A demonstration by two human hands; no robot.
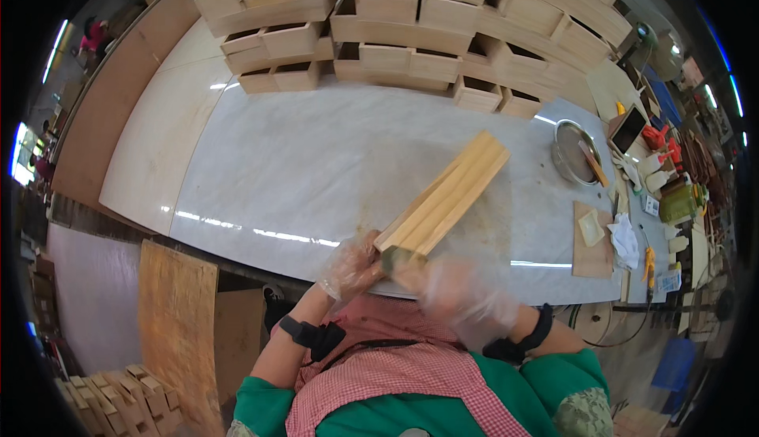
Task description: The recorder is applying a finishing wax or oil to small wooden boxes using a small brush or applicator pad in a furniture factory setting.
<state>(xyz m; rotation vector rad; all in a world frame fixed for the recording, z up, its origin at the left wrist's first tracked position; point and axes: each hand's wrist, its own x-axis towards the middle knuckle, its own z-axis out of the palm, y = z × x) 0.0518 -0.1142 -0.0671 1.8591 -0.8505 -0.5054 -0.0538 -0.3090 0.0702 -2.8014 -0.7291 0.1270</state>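
Right hand (458, 291), clear-gloved and blurred, grips a small dark pad (390, 260) against the near end of a long wooden piece (449, 198). Left hand (353, 269), also gloved, clasps that end's left side. Piece slants away rightward over grey tabletop (269, 168). Round bowl (571, 156) farther right; wooden drawer units (387, 56) stacked beyond.

Right hand (452, 288) and dark piece (400, 259) in blur

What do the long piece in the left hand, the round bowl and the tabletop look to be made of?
Long piece: wood, smooth and yellowish, with lengthwise grain.
Bowl: probably metal, going by its shiny, silvery rim.
Tabletop: glossy from its bright reflections, grey and marble-patterned; stone or laminate, I can't tell.
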